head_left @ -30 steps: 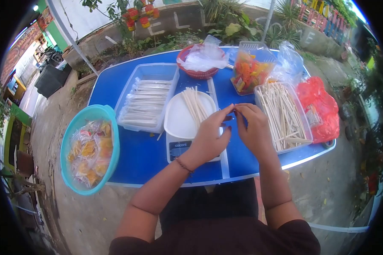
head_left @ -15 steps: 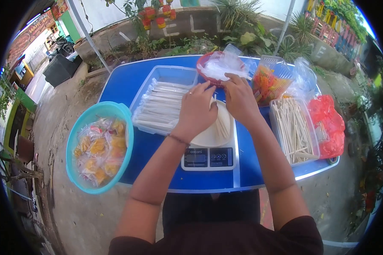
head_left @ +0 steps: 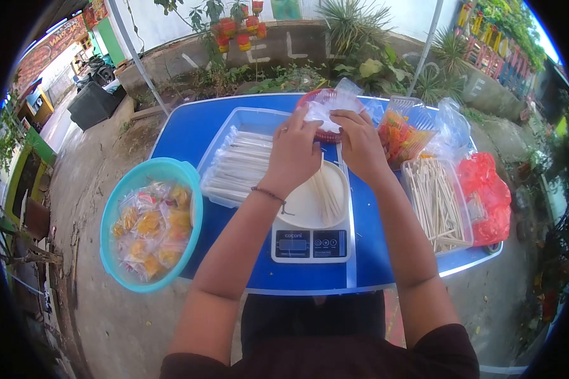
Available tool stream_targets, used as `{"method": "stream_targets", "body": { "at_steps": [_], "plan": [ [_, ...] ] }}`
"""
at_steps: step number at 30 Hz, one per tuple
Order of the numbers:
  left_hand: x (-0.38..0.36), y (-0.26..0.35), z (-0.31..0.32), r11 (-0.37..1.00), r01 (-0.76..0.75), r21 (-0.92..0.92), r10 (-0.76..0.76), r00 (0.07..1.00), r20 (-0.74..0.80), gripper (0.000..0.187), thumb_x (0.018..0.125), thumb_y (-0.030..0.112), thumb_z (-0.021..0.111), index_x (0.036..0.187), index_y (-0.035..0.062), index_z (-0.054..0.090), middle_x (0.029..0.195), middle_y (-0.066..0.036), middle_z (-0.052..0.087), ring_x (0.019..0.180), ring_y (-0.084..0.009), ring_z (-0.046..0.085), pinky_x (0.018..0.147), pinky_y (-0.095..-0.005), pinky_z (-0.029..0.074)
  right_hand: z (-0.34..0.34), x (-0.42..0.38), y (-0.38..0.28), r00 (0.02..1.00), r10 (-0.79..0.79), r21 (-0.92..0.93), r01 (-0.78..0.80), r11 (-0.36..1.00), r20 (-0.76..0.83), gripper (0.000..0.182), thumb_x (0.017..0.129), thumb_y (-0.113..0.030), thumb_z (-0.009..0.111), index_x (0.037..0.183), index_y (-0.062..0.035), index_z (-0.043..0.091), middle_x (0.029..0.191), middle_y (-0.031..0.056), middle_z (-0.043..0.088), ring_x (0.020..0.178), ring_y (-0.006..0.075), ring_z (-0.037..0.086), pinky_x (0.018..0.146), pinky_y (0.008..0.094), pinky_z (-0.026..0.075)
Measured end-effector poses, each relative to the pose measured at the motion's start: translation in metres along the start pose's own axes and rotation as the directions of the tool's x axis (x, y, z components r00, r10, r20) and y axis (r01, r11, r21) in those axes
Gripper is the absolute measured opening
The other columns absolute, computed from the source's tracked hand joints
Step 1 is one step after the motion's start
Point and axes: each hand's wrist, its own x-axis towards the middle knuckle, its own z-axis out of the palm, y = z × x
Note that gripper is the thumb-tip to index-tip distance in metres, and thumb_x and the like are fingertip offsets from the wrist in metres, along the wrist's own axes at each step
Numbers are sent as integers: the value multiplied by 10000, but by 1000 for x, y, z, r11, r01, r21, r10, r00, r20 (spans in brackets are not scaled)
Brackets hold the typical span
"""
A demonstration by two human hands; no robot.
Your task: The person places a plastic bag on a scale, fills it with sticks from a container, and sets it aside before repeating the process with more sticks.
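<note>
Leftmost I see a round turquoise plastic basin [head_left: 108,252] of bagged yellow snacks, then a clear tub [head_left: 216,150] of wrapped sticks. My left hand [head_left: 295,150] and right hand [head_left: 362,144] reach the clear plastic bags [head_left: 327,108] in the red basket [head_left: 330,137], fingers curled; I can't tell what they pinch. Clinging film could drag out extra bags. Loose pale wooden sticks [head_left: 325,194] lean on the white scale [head_left: 310,245] below; a low wrist could scatter them.

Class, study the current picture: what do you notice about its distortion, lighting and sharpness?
Head view: fisheye distortion, dark corners, the blue table bowed at its edges; head view: soft daylight, the white plastic looking nearly washed out; head view: smallest print on the scale too blurred to read.
</note>
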Motion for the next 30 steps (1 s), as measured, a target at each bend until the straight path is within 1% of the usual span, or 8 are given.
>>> {"method": "stream_targets", "body": {
  "at_steps": [4,7,13,14,18,21,25,30],
  "plan": [
    [0,13,-26,972,-18,-236,-29,980,-196,618,795,63,682,1367,78,450,1390,-186,468,1288,-328,455,1057,-421,360,-32,2,-26,991,-99,75,106,992,-92,294,735,65,618,1003,-28,697,1061,81,677,977,295,588,885,373,479],
    [6,19,-40,973,-138,-183,69,938,-339,642,791,115,745,1361,59,455,1285,-152,557,1204,-290,526,1030,-395,382,-52,2,-41,989,-104,234,126,964,-103,260,740,75,664,978,-26,697,1033,75,676,959,248,625,805,327,514],
    [-4,45,-82,866,16,-500,-33,999,-25,469,749,145,824,1159,34,626,982,-87,690,954,-174,648,891,-324,484,-81,-1,-64,991,-33,487,91,869,-127,209,788,124,653,955,2,679,1028,90,666,894,168,669,748,261,547],
    [-9,49,-81,800,32,-599,-56,998,-21,320,779,111,801,1059,27,669,948,-70,692,876,-120,646,840,-282,501,-83,-2,-67,994,8,583,59,811,-112,219,797,130,645,977,8,667,1035,92,664,898,164,668,765,262,548],
    [-29,58,-96,589,308,-747,-142,950,279,231,838,35,721,1057,1,657,968,-67,697,912,-119,654,851,-272,517,-89,-12,-77,984,171,854,-131,503,50,287,829,135,632,1092,27,601,1057,88,652,927,143,658,801,262,546],
    [-39,62,-86,319,317,-893,-98,948,302,229,849,24,701,1070,-13,653,1008,-89,700,958,-135,663,860,-277,530,-84,-18,-77,975,168,877,-204,434,144,326,842,125,634,1144,32,556,1052,83,650,924,129,652,797,250,541],
    [-52,48,-60,203,536,-819,-153,844,515,280,891,97,690,1140,-22,644,987,-120,720,897,-179,709,817,-268,550,-58,-32,-67,940,247,809,-332,485,237,280,840,102,655,1095,14,582,1021,56,646,906,99,634,776,233,528],
    [-69,29,-31,226,539,-812,-284,833,474,236,914,121,673,1081,-47,667,945,-118,725,858,-181,718,728,-244,554,-22,-56,-49,918,343,675,-382,631,199,301,829,2,719,1095,-21,580,960,40,638,903,93,615,757,242,506]
  ]
}}
